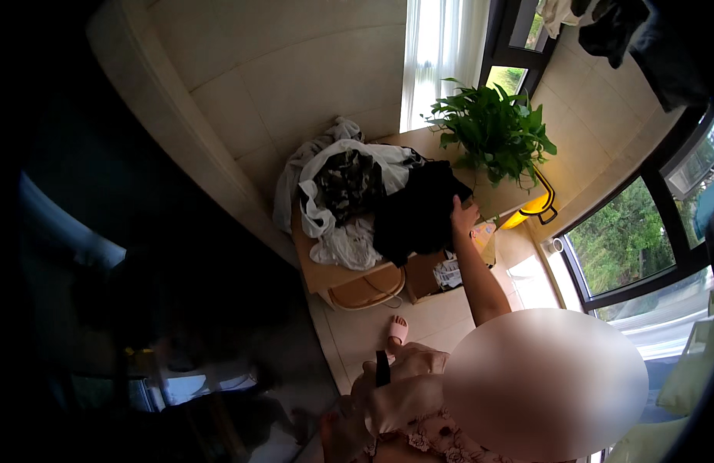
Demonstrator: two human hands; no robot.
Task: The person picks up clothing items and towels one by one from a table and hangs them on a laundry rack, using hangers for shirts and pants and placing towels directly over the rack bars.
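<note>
My right hand reaches up from the lower right and grips the edge of a black garment. The garment is spread over the front of a light wooden table. Beside it, on the left, a white plastic bag stands open with camouflage-patterned cloth inside. White crumpled fabric lies in front of the bag, and grey cloth is heaped behind. My left hand cannot be made out. Some skin shows dimly at the bottom edge beside dark glass, and I cannot tell which body part it is.
A leafy potted plant stands at the table's right end. Below the table are a wooden-looking basket and a cardboard box with papers. A yellow container stands past the table's end. Dark glass borders the left; windows the right.
</note>
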